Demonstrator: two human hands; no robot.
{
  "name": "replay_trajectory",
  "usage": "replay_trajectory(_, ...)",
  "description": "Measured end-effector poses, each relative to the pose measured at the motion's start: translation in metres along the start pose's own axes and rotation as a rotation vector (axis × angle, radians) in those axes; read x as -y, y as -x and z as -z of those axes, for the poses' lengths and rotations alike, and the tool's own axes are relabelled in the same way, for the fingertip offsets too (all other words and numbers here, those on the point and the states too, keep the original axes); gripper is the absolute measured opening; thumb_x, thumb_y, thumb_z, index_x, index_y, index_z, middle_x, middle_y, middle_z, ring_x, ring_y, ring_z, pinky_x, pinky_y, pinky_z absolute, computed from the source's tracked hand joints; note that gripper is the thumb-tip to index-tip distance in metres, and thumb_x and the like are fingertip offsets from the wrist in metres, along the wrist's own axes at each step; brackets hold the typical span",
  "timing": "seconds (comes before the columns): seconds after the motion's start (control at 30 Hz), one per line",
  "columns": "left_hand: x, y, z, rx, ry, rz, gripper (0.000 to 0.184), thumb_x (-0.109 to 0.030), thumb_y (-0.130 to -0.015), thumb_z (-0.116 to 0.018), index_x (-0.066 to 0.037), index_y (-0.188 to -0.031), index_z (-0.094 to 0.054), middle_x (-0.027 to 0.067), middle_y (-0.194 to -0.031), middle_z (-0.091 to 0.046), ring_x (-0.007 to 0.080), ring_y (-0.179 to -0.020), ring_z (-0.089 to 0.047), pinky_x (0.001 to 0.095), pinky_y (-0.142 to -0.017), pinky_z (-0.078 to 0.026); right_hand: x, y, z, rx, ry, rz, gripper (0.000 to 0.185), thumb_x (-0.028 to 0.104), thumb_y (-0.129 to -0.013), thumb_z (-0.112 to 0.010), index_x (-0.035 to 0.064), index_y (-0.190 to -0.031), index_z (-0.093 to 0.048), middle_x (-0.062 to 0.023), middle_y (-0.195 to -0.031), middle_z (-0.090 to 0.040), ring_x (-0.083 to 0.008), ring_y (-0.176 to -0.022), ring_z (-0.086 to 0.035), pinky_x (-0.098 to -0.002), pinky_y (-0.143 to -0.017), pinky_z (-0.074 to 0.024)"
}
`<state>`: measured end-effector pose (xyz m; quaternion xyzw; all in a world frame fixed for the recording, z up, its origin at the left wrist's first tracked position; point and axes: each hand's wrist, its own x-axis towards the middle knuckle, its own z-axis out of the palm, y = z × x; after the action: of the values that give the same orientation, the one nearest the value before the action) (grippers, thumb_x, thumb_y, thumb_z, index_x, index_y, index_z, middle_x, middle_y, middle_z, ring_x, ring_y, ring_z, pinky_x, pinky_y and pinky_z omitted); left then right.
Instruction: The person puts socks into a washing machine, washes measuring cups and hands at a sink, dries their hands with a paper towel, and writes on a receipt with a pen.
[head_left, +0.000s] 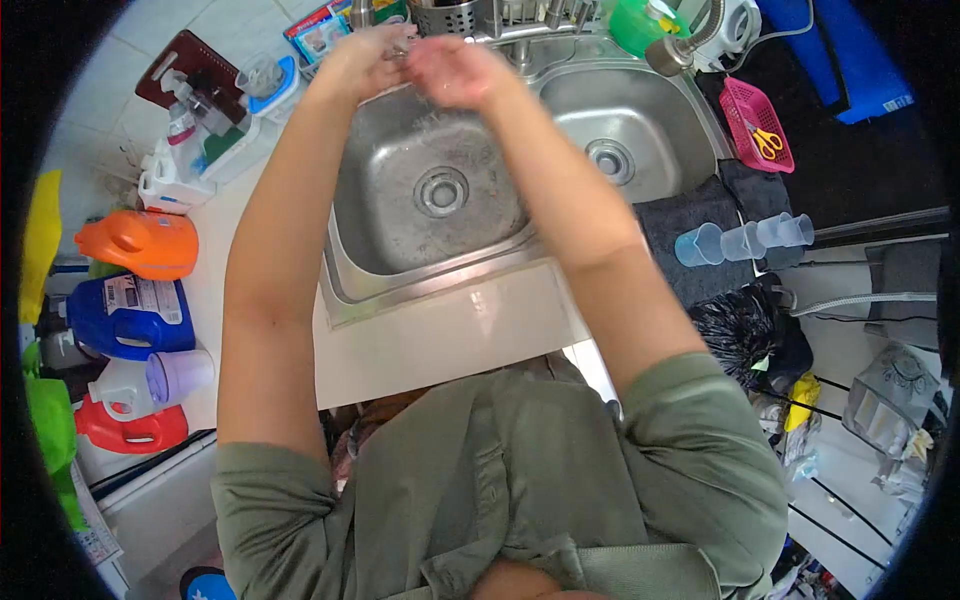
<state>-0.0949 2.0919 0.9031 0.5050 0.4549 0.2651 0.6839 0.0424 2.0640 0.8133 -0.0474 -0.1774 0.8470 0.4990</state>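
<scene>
My left hand point(370, 58) and my right hand point(452, 72) are close together above the far edge of the left basin point(385, 215) of a steel double sink. The fingers of both are loosely spread and slightly cupped, and neither appears to hold anything. Some motion blur softens the right hand. Water seems to glint at the fingertips and splash on the basin wall just below. The round drain point(441, 191) shows in the basin floor. Behind the hands stand a perforated steel utensil holder point(452, 20) and part of a tap point(522, 55).
At left stand an orange jug point(140, 244), a blue jug point(130, 315), a lilac cup point(180, 376) and pump bottles point(200, 110). At right are a pink basket point(752, 125) with yellow scissors point(767, 143), plastic measuring cups point(740, 241) on a dark cloth, and a black bag point(735, 325).
</scene>
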Motion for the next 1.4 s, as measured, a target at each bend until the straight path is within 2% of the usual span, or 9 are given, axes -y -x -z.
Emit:
replay_trajectory(0.17,0.021,-0.029,-0.008,0.101,0.163,0.181,0.042,-0.03,-0.086,-0.046,-0.008,-0.121,-0.038,0.0188,-0.136,-0.017,0.048,-0.121,-0.019,0.0564,-0.094,-0.027,0.087,0.128,-0.024,-0.813,0.675,-0.138,0.039,0.027,-0.086,-0.044,-0.0003,-0.113,-0.046,-0.0179,-0.098,-0.057,-0.0272,-0.093,-0.053,-0.0429,-0.074,-0.0485)
replay_trajectory(0.3,0.022,-0.026,-0.014,0.098,-0.068,0.22,0.043,-0.032,-0.085,-0.047,-0.01,-0.122,-0.04,0.0169,-0.137,-0.015,0.0488,-0.123,-0.013,0.0589,-0.093,-0.026,0.077,0.177,-0.064,-1.255,1.75,-0.616,0.043,0.036,-0.083,-0.047,0.0033,-0.11,-0.05,-0.0175,-0.095,-0.057,-0.0274,-0.091,-0.056,-0.0471,-0.068,-0.05)
replay_trajectory(0.4,0.023,-0.021,-0.002,0.078,-0.321,0.221,0.042,-0.032,-0.083,-0.051,-0.007,-0.117,-0.046,0.0158,-0.128,-0.036,0.0391,-0.118,-0.033,0.0485,-0.09,-0.037,0.079,0.187,-0.068,-1.28,1.902,-0.929,0.039,0.038,-0.08,-0.05,0.0019,-0.095,-0.055,-0.0127,-0.088,-0.059,-0.0219,-0.073,-0.059,-0.038,-0.059,-0.0509)
replay_trajectory(0.57,0.02,-0.025,0.034,0.326,-0.572,0.01,0.029,-0.025,-0.082,-0.054,-0.003,-0.1,-0.058,0.0034,-0.084,-0.062,0.0111,-0.076,-0.059,0.021,-0.068,-0.048,0.049,0.126,-0.048,-0.949,1.361,-0.237,0.026,0.027,-0.082,-0.051,0.0024,-0.087,-0.058,-0.0082,-0.078,-0.061,-0.0189,-0.064,-0.059,-0.0288,-0.059,-0.0519)
replay_trajectory(0.83,-0.003,0.006,0.029,0.102,-0.981,-0.326,0.017,-0.013,-0.075,-0.058,-0.002,-0.087,-0.061,0.0023,-0.069,-0.058,0.0085,-0.058,-0.052,0.0234,-0.053,-0.044,-0.053,-0.042,0.014,-0.579,0.058,-0.055,0.022,0.022,-0.087,-0.044,0.0032,-0.085,-0.056,-0.0122,-0.074,-0.059,-0.0246,-0.07,-0.059,-0.0381,-0.062,-0.0521)
replay_trajectory(1.03,0.008,-0.004,0.014,-0.008,-0.71,-0.273,0.015,-0.009,-0.074,-0.06,-0.002,-0.087,-0.062,0.0021,-0.07,-0.059,0.0083,-0.059,-0.054,0.0213,-0.052,-0.044,-0.053,-0.04,-0.001,-0.93,1.769,0.264,0.038,0.038,-0.078,-0.054,0.0032,-0.089,-0.062,-0.0165,-0.087,-0.062,-0.029,-0.079,-0.061,-0.0395,-0.068,-0.0477)
replay_trajectory(1.13,0.023,-0.007,0.02,0.067,-0.728,-0.262,0.013,-0.008,-0.074,-0.06,-0.003,-0.086,-0.062,0.0022,-0.071,-0.06,0.0082,-0.06,-0.055,0.0214,-0.054,-0.045,-0.031,0.003,-0.03,-1.27,1.885,0.133,0.037,0.041,-0.072,-0.055,0.0074,-0.085,-0.066,-0.0176,-0.093,-0.061,-0.0313,-0.086,-0.059,-0.0403,-0.075,-0.0468)
replay_trajectory(1.27,0.031,-0.003,0.024,0.024,-1.01,-0.296,0.012,-0.007,-0.069,-0.062,-0.004,-0.08,-0.062,0.0011,-0.066,-0.059,0.0084,-0.059,-0.055,0.0218,-0.053,-0.045,-0.007,0.004,0.005,-1.312,2.095,0.549,0.028,0.025,-0.071,-0.055,-0.0008,-0.076,-0.064,-0.0235,-0.083,-0.06,-0.0351,-0.08,-0.06,-0.0413,-0.069,-0.0485)
replay_trajectory(1.4,0.035,0.006,0.031,0.077,-1.085,-0.36,0.014,-0.015,-0.064,-0.067,-0.007,-0.073,-0.061,0.003,-0.06,-0.057,0.0116,-0.056,-0.055,0.0263,-0.055,-0.044,0.012,-0.009,-0.021,-1.256,2.121,0.357,0.029,0.026,-0.071,-0.053,-0.0007,-0.075,-0.064,-0.0233,-0.082,-0.06,-0.0347,-0.081,-0.06,-0.041,-0.071,-0.0484)
